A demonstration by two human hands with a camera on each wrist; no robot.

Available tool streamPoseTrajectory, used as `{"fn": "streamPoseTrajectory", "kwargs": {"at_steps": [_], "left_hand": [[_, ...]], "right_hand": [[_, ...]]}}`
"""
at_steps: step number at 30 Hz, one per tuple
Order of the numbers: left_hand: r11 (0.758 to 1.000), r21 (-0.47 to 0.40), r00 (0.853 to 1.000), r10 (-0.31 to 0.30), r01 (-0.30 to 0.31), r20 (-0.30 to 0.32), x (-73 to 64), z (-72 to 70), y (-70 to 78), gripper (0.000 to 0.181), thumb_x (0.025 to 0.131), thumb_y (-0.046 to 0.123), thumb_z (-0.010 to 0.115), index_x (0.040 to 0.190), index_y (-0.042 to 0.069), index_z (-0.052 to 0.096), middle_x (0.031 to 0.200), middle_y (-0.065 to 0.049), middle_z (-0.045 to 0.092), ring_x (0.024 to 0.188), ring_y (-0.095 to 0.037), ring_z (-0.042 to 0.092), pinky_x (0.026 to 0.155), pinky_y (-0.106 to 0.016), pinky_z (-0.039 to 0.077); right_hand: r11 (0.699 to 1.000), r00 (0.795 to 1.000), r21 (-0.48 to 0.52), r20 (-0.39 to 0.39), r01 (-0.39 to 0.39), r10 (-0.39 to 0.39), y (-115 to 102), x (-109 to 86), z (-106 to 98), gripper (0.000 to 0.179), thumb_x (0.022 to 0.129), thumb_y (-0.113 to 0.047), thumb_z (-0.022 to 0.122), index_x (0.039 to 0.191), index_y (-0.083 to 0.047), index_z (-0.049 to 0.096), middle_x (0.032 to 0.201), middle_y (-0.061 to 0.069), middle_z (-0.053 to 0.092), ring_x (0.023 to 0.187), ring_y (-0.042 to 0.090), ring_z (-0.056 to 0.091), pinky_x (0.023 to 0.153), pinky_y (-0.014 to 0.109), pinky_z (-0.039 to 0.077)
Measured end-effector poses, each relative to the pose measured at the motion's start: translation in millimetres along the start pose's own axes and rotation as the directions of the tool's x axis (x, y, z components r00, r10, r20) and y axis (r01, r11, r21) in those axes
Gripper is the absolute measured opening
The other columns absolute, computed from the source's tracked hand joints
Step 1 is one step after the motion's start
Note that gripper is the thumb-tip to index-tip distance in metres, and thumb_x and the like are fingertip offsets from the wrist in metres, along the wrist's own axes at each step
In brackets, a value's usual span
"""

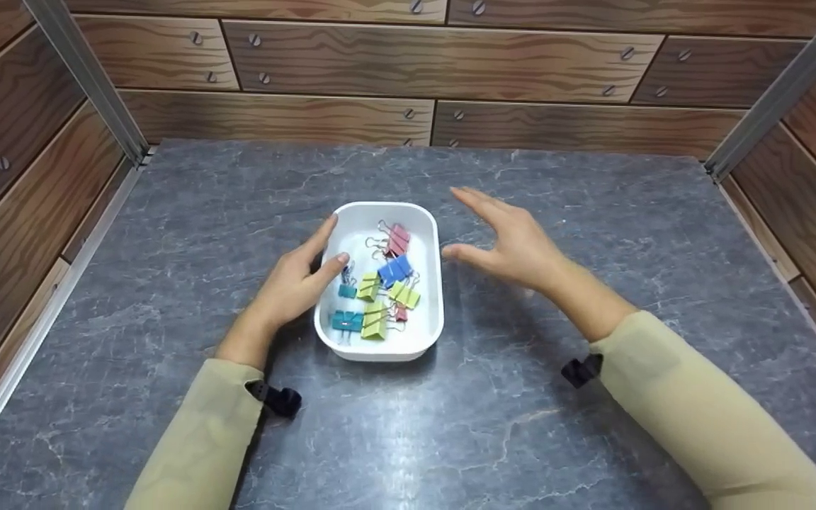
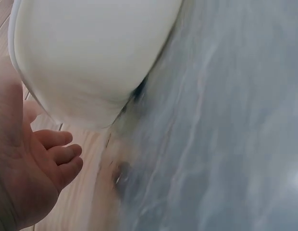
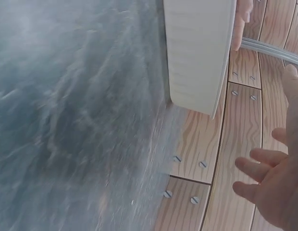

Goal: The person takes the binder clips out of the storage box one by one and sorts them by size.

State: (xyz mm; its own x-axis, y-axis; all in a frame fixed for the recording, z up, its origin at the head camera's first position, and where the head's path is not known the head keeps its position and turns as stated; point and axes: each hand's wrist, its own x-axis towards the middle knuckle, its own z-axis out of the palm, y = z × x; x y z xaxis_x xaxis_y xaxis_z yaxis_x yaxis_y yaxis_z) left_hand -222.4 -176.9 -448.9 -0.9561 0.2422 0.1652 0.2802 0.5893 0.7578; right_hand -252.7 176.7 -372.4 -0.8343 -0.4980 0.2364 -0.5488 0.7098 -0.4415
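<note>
A white rectangular tray [image 1: 380, 349] stands on the table with several binder clips in it: a pink clip [image 1: 398, 239], a blue clip [image 1: 395, 270], yellow-green clips and teal clips. My left hand [image 1: 291, 283] is at the tray's left rim, thumb reaching over the rim and index finger along it. In the left wrist view, the other fingers [image 2: 62, 154] are bent slightly, apart from the tray. To the right of the tray, my right hand [image 1: 514, 237] holds nothing, its thumb and fingers spread and facing the tray's right wall [image 3: 199, 53].
The grey marbled tabletop [image 1: 493, 425] extends all round the tray. Wood-patterned panels [image 1: 351, 60] enclose it at the back and sides, with metal corner posts [image 1: 86, 78]. Each sleeve cuff carries a small black wrist camera [image 1: 282, 401].
</note>
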Motion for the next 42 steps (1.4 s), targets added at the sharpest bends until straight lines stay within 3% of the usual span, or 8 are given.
{"fn": "streamPoseTrajectory", "kwargs": {"at_steps": [6,12,19,27,42], "left_hand": [[0.993,-0.114,1.000,-0.016,0.017,0.010,0.2,4.0,-5.3,0.070,0.108,0.044,0.059,0.170,0.028,0.030,0.166,-0.014,0.040,0.152,-0.033,0.039,0.124,-0.051,0.029],[0.980,-0.194,0.999,-0.041,0.043,0.011,-0.4,8.1,-10.9,0.065,0.109,0.036,0.060,0.168,0.029,0.034,0.169,-0.008,0.037,0.154,-0.029,0.035,0.125,-0.049,0.026],[0.965,-0.257,0.998,-0.062,0.057,-0.010,-1.7,12.9,-14.3,0.064,0.109,0.030,0.060,0.168,0.031,0.035,0.169,-0.006,0.036,0.153,-0.028,0.038,0.125,-0.048,0.029],[0.960,-0.275,0.998,-0.062,0.054,-0.022,-1.0,15.6,-16.1,0.063,0.108,0.029,0.060,0.167,0.032,0.037,0.168,-0.009,0.038,0.151,-0.029,0.042,0.123,-0.049,0.032],[0.964,-0.263,0.998,-0.050,0.039,-0.036,-1.7,15.9,-17.2,0.063,0.108,0.027,0.060,0.166,0.031,0.039,0.166,-0.010,0.042,0.148,-0.030,0.045,0.122,-0.050,0.034]], "right_hand": [[0.985,0.999,0.171,-0.041,0.038,-0.031,-2.1,20.1,5.5,0.082,0.091,-0.045,0.085,0.158,-0.013,0.052,0.155,0.008,0.057,0.138,0.031,0.057,0.118,0.050,0.040],[0.941,0.999,0.338,-0.029,0.030,-0.022,-3.4,39.7,16.7,0.066,0.092,-0.031,0.087,0.148,-0.007,0.062,0.140,0.011,0.068,0.127,0.026,0.065,0.114,0.046,0.045],[0.878,1.000,0.478,0.002,0.027,-0.031,-5.6,60.7,35.6,0.047,0.091,-0.016,0.087,0.132,0.000,0.072,0.118,0.013,0.076,0.113,0.034,0.070,0.103,0.050,0.051],[0.886,0.998,0.463,0.053,0.012,-0.041,-7.0,72.0,50.2,0.037,0.091,-0.012,0.085,0.126,-0.004,0.077,0.113,0.007,0.078,0.105,0.022,0.071,0.097,0.047,0.051],[0.903,0.989,0.429,0.132,-0.002,-0.061,-10.1,75.4,71.7,0.034,0.093,-0.015,0.084,0.125,-0.004,0.078,0.111,0.007,0.078,0.105,0.023,0.070,0.107,0.056,0.047]]}}
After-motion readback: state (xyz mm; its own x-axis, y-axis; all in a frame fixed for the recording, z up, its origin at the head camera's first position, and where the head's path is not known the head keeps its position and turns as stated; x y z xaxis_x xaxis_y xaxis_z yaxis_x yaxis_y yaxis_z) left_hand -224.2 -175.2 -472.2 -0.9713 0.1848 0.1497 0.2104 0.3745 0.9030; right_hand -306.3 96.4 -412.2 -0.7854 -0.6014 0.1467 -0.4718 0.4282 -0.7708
